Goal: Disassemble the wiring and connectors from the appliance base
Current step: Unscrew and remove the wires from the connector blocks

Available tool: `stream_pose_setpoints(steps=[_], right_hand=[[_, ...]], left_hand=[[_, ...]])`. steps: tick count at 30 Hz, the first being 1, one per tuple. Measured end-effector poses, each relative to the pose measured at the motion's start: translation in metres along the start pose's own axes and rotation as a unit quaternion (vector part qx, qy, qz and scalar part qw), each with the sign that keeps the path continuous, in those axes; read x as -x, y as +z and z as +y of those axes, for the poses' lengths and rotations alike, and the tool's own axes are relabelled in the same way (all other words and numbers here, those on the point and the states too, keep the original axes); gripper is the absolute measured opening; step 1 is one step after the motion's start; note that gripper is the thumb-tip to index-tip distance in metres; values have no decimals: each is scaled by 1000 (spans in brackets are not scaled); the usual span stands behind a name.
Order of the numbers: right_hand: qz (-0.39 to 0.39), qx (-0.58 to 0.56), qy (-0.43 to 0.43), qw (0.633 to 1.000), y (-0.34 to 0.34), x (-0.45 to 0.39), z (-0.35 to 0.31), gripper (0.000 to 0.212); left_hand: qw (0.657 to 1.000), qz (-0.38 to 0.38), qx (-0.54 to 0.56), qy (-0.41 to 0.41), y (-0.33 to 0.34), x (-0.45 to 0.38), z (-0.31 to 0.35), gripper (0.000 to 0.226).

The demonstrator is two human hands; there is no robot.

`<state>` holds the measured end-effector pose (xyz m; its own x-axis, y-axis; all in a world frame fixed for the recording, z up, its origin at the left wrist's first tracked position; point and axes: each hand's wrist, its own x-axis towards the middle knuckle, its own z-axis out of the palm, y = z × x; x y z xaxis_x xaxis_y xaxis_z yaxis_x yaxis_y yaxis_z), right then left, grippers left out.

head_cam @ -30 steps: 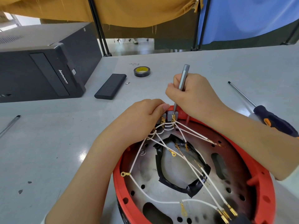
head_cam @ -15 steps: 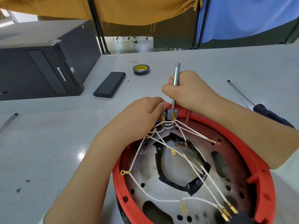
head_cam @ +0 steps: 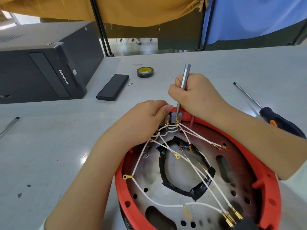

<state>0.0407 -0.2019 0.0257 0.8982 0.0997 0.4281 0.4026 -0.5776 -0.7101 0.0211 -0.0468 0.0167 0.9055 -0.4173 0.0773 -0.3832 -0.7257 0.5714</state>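
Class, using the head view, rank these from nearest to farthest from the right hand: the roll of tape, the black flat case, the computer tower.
From the right hand:
1. Roll of tape, just beyond it to the left.
2. Black flat case, farther left on the table.
3. Computer tower, at the far left.

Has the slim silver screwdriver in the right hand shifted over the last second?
Yes. The slim silver screwdriver has swung from a rightward lean to nearly upright, judged against the red appliance base rim. Its tip stays at the grey connector block.
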Motion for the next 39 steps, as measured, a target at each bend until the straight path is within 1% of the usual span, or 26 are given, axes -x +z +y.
stream_pose_setpoints(steps=[3,7,10,12,15,18,20,21,23,25,35,39], right_hand=[[-13,0,21,1000,1,-2,0,40],[-51,15,57,997,2,-9,-1,36],[-50,19,66,996,3,-9,-1,34],[-22,5,42,999,2,-5,0,34],[20,-10,17,1000,0,-1,1,39],[38,-32,27,998,-1,-1,2,40],[48,-46,0,998,-2,1,0,42],[40,-57,-25,997,-3,3,-1,43],[-1,-70,-66,995,-2,9,-3,43],[-25,-57,-83,995,0,11,-4,42],[-20,-21,-108,994,6,8,-2,44],[-21,-31,-93,995,7,6,-1,46]], left_hand=[[1000,0,-3,0,0,0,0,36],[1000,-7,-5,-7,-1,0,1,36],[1000,-8,-2,-10,-1,0,1,36],[1000,-9,6,-14,-1,0,1,36],[998,-6,47,-30,-3,2,2,32],[995,-32,91,-39,-9,5,-1,28],[991,-51,117,-43,-12,7,-2,27],[989,-54,128,-45,-12,7,-2,27],[988,-43,142,-45,-10,7,-2,28],[989,-26,142,-43,-7,6,-1,29],[986,-22,162,-43,-6,6,-1,29],[987,-21,155,-45,-6,6,-1,29]])
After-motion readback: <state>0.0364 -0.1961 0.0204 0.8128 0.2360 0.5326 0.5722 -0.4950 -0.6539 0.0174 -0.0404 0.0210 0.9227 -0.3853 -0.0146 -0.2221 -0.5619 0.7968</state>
